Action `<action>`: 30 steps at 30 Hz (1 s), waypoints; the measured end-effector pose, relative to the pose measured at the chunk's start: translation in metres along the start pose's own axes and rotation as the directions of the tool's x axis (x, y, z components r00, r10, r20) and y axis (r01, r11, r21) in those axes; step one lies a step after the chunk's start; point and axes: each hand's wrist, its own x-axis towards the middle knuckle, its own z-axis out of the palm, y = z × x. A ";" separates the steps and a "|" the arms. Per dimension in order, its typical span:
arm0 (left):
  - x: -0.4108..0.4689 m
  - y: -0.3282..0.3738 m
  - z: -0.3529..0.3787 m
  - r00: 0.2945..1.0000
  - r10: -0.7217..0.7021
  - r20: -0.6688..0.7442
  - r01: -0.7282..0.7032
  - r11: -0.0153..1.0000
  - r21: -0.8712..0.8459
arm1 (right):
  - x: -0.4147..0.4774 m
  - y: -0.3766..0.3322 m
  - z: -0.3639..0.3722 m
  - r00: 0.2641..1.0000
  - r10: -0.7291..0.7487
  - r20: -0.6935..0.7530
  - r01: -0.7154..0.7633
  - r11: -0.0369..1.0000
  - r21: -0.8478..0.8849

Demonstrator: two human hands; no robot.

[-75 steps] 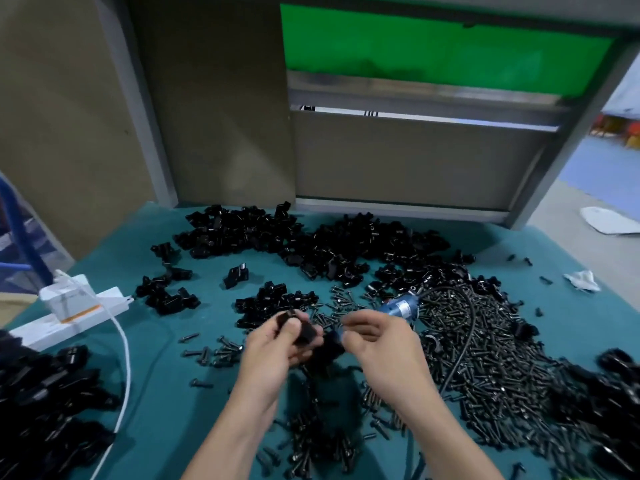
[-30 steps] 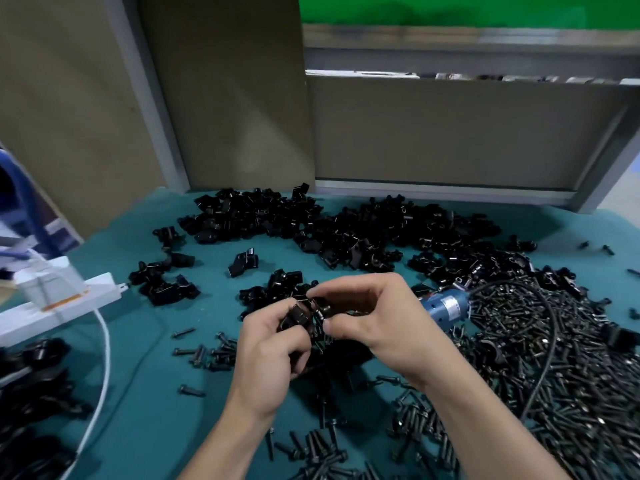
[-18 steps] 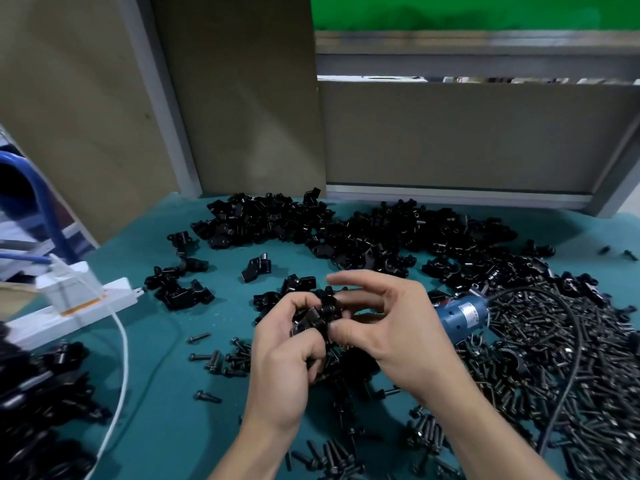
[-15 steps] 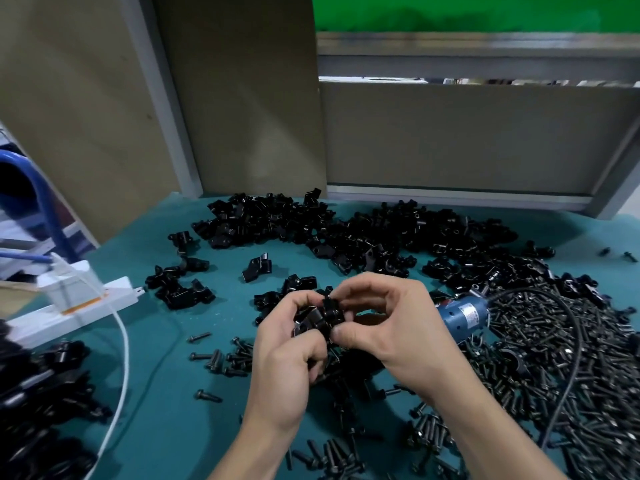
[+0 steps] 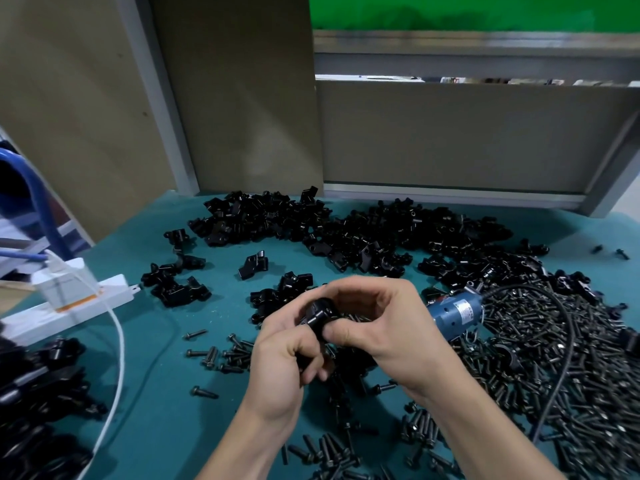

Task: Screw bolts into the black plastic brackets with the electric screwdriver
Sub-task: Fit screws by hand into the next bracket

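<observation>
Gripping one black bracket (image 5: pixel 318 315) above the middle of the tabletop (image 5: pixel 156 368), your left hand (image 5: pixel 277 370) curls its fingers around the lower part. Your right hand (image 5: pixel 375 320) pinches the upper end between thumb and bent fingers. Your fingers cover most of the part, so you cannot see whether a bolt sits in it. The electric screwdriver (image 5: pixel 457 311) lies just behind your right hand. Only its blue body and black cord (image 5: pixel 562 341) show, with the tip end hidden by your hand. It may be touching the hand, though the view does not settle that. Loose bolts (image 5: pixel 554 368) cover the right side of the tabletop and run off its right and near edges. More brackets (image 5: pixel 311 226) are heaped along the far edge. At the left edge a white power strip (image 5: pixel 72 306) is cut off, and the dark heap (image 5: pixel 38 393) at the near left corner is too blurred to name.
</observation>
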 end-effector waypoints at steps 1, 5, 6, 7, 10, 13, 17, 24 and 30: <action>0.000 0.000 0.000 1.000 -0.005 0.000 0.005 1.000 -0.018 | 0.000 0.000 0.000 1.000 0.013 0.010 -0.013 0.999 0.032; -0.001 0.001 0.005 0.999 -0.035 -0.017 0.033 0.994 -0.101 | 0.001 0.000 -0.004 0.998 0.037 0.045 -0.040 0.997 0.069; -0.002 0.000 0.006 0.998 -0.050 -0.024 0.046 0.990 -0.132 | 0.001 0.000 -0.005 0.998 0.043 0.053 -0.047 0.996 0.077; -0.003 0.000 0.006 0.997 -0.070 -0.039 0.063 0.983 -0.170 | 0.000 0.000 -0.005 0.997 0.050 0.062 -0.055 0.995 0.080; -0.004 0.000 0.007 0.989 -0.128 -0.076 0.103 0.957 -0.272 | 0.000 0.000 -0.006 0.995 0.065 0.078 -0.070 0.995 0.068; -0.005 0.002 0.008 0.988 -0.135 -0.077 0.105 0.944 -0.314 | 0.000 -0.001 -0.006 0.995 0.079 0.063 -0.081 0.996 0.032; -0.003 0.003 0.004 0.997 -0.062 -0.056 0.050 0.980 -0.194 | 0.001 -0.002 -0.005 0.993 0.078 -0.084 -0.082 0.996 -0.045; -0.009 0.004 -0.001 0.972 0.219 -0.086 -0.118 0.771 0.626 | 0.001 0.000 -0.003 0.961 0.223 -0.166 -0.235 0.970 -0.055; -0.016 0.009 0.007 0.962 0.269 0.053 -0.205 0.578 0.790 | -0.002 0.001 0.013 0.947 0.292 -0.135 -0.297 0.955 -0.020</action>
